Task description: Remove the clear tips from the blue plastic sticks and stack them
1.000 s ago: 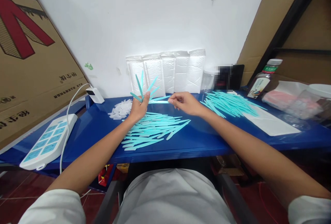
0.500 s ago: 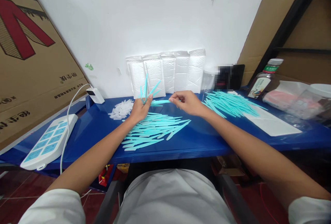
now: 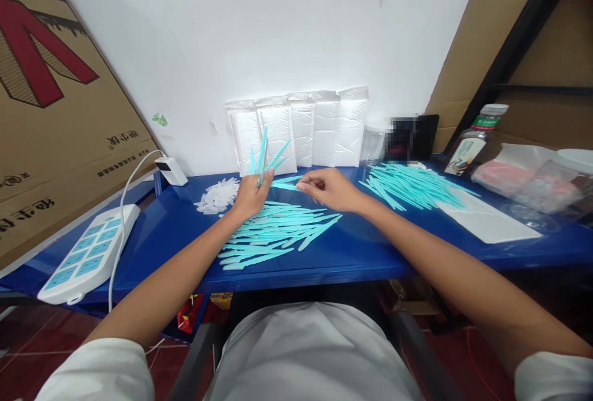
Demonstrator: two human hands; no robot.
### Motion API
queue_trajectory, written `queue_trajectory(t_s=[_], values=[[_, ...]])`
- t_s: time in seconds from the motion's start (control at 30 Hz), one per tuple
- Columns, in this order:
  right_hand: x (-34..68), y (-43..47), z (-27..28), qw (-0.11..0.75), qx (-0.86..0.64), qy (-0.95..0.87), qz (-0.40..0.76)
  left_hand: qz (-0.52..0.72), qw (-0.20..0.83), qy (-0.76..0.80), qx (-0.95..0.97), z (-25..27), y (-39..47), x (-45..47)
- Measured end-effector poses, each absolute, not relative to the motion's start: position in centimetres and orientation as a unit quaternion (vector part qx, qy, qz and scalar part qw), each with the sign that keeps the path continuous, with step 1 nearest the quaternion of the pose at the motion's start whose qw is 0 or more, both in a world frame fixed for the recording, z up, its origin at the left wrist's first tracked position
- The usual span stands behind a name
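Observation:
My left hand (image 3: 251,194) is closed around a small bunch of slim turquoise eyebrow razors (image 3: 264,151), whose ends fan upward above the thumb. To its right, my right hand (image 3: 332,189) has thumb and forefinger pinched at the right end of another turquoise razor (image 3: 286,186), which lies in the gap between the hands. A loose pile of turquoise razors (image 3: 278,231) is spread on the blue table (image 3: 352,249) just below both hands. Left of my left hand is a heap of small clear plastic caps (image 3: 217,196).
Padded white envelopes (image 3: 327,129) lean against the wall. On the right are a larger razor pile (image 3: 412,186), a white sheet (image 3: 491,222), a bottle (image 3: 475,141), a clear jar (image 3: 373,144) and a pink-filled bag (image 3: 519,178). A power strip (image 3: 90,253) and white charger (image 3: 171,170) sit left.
My right hand has shifted slightly left and down, nearer my left hand. The razors held in my left hand have tilted a little; the piles look the same.

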State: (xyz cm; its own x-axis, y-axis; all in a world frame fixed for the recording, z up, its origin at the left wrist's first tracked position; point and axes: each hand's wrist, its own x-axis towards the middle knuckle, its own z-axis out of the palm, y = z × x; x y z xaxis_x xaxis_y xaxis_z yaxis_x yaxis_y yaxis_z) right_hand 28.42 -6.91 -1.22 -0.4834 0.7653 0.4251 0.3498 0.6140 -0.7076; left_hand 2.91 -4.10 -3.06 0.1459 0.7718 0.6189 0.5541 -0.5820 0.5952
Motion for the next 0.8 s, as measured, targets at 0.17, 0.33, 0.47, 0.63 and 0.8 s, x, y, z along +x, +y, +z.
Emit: queue_trajectory(t_s=[0.17,0.33,0.47,0.63,0.8], values=[[29.2,-6.6,-0.8,0.320,-0.351,-0.831,0.290,0.451,0.040,0.445,0.773,-2.4,-4.0,2.7],[29.6,-6.5,-0.8,0.319,-0.354,-0.844,0.247,0.459,0.026,0.433,0.776,-2.2,-3.8,2.3],[30.2,-5.8,-0.9,0.341,-0.369,-0.839,0.209,0.477,0.057,0.447,0.755,-2.3,-3.7,2.1],[31.7,-4.2,-1.5,0.360,-0.432,-0.815,0.141,0.502,0.081,0.448,0.735,-2.4,-3.3,1.7],[32.1,-3.7,-2.5,0.202,-0.419,-0.853,0.238,0.528,0.120,0.445,0.714,-2.6,-3.0,1.6]])
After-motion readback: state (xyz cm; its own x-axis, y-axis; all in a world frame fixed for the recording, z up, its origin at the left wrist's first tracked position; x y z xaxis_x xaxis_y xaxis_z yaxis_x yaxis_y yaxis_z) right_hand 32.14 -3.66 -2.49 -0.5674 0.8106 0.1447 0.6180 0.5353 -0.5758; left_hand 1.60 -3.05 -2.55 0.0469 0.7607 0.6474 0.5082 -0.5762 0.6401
